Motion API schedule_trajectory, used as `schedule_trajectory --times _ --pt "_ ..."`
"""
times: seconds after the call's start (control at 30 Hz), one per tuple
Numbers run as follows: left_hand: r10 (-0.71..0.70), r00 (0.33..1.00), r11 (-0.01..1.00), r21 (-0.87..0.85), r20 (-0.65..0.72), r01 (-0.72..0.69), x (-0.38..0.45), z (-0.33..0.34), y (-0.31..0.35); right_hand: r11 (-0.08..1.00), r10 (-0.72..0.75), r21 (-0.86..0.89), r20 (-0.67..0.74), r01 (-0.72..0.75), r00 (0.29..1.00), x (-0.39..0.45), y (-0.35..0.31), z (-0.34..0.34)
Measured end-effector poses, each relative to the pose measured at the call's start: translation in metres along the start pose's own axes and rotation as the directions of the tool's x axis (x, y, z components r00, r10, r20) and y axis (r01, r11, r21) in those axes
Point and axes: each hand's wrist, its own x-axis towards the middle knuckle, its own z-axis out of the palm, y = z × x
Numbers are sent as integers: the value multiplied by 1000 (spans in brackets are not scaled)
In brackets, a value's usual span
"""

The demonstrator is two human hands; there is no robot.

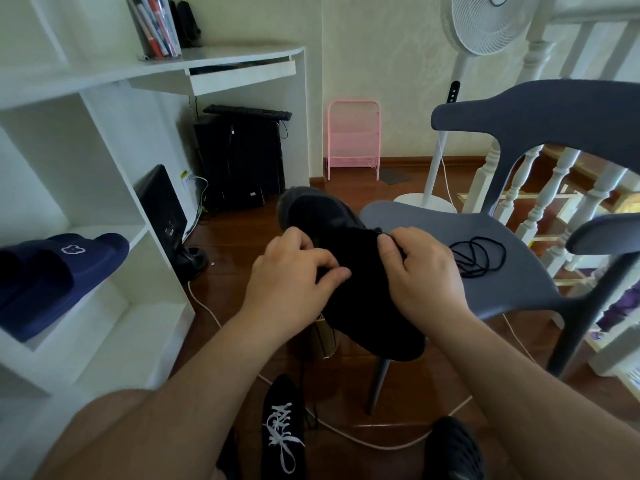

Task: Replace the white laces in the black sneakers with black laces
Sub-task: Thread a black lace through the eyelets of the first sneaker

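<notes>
Black sneaker [349,271] held over chair [485,237]; left hand [291,282], right hand [419,271] pinch black lace [398,249].

Item count, head view, single frame.
Hands: 2, left hand [294,271] and right hand [420,268], centre of frame. Black sneakers: 2, one sneaker [349,271] at centre under the hands, one white-laced sneaker [283,427] at bottom centre. Loose black lace [479,255]: 1 coil, right of centre on the grey chair [485,289], count 1. Navy slippers [52,271]: 2, on the shelf at left. Pink rack [353,140]: 1, upper centre. Standing fan [485,22]: 1, upper right.
</notes>
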Motion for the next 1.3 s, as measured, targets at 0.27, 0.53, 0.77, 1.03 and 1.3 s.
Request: schedule_trajectory --times 0.27,0.53,0.77,1.03,1.3 --pt "171 924 -48 -934 341 353 4 -27 -13 981 181 65 37 -183 983 7 16 -9" --pt "-70 997 965 -252 42 78 2 -5 -4 999 43 32 45 -44 998 -1 2 -3" --pt "101 993 995 -1 66 -101 4 -3 -2 995 88 43 27 -89 996 0 2 -5" --pt "196 914 572 -799 354 187 -1 -17 4 978 193 70 56 -197 980 5 9 -9" --pt "-10 977 852 -510 214 120 1 -19 -13 969 205 129 58 -211 977 5 9 -9"
